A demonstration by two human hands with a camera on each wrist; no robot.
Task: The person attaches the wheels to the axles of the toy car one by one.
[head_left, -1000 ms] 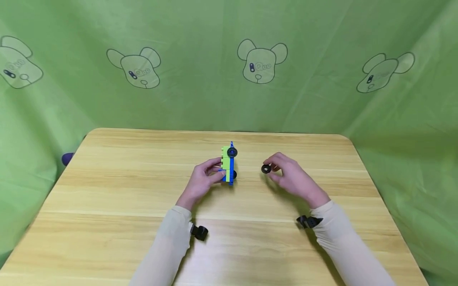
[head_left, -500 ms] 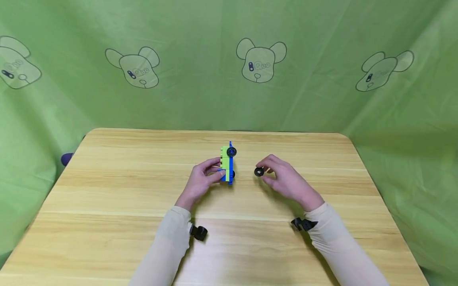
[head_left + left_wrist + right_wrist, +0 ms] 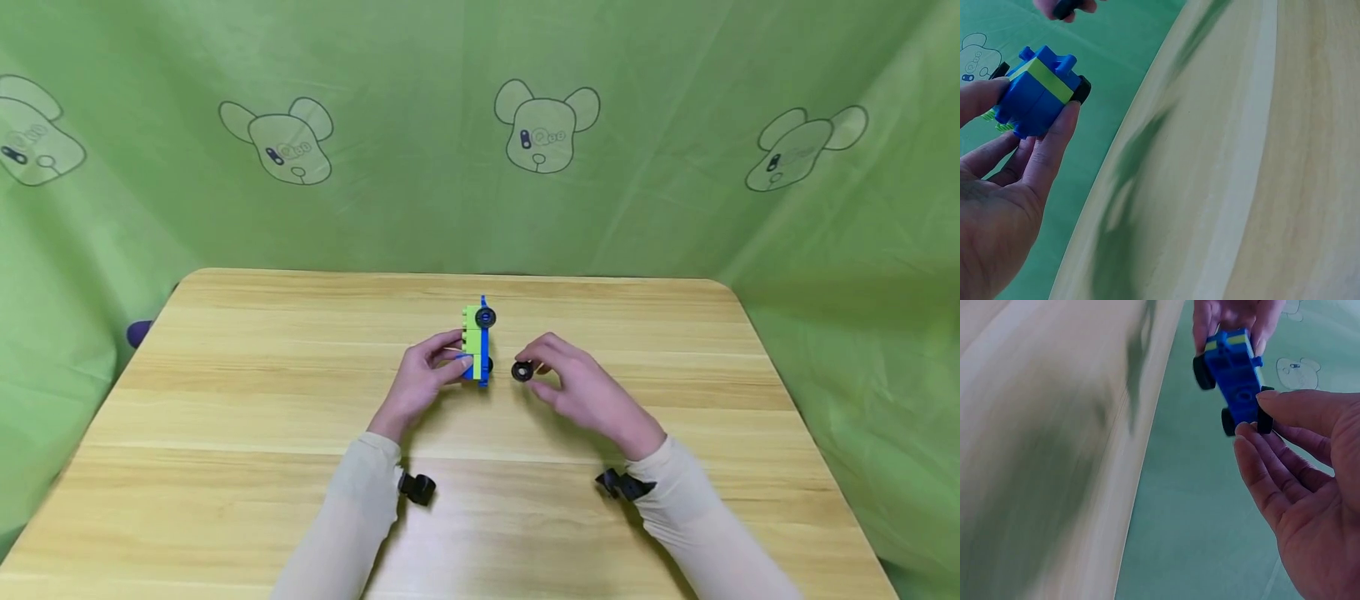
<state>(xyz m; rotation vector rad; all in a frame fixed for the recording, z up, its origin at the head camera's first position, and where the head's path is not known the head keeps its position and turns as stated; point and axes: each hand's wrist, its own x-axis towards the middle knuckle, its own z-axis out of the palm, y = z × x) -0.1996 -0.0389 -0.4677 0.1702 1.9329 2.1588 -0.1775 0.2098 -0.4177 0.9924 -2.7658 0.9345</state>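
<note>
My left hand (image 3: 423, 383) grips a toy car (image 3: 474, 342) built of lime-green and blue bricks. The car is tipped on end above the table, its blue underside facing right. Black wheels show on it, one at the far end (image 3: 486, 317) and one partly hidden nearer me. In the left wrist view, thumb and fingers hold the car's blue end (image 3: 1025, 106). My right hand (image 3: 592, 396) pinches a loose black wheel (image 3: 515, 372) between thumb and fingertips, a small gap to the right of the car. In the right wrist view this wheel (image 3: 1265, 415) overlaps the car's outline.
Both hands are over a wooden table (image 3: 247, 375). A green curtain (image 3: 420, 217) printed with bear heads hangs behind and at the sides. Black wrist cameras sit on both sleeves. A purple object (image 3: 138, 333) shows past the table's left edge.
My right hand has moved left and slightly nearer me with the wheel, narrowing the gap to the car. The left hand and car have stayed nearly still.
</note>
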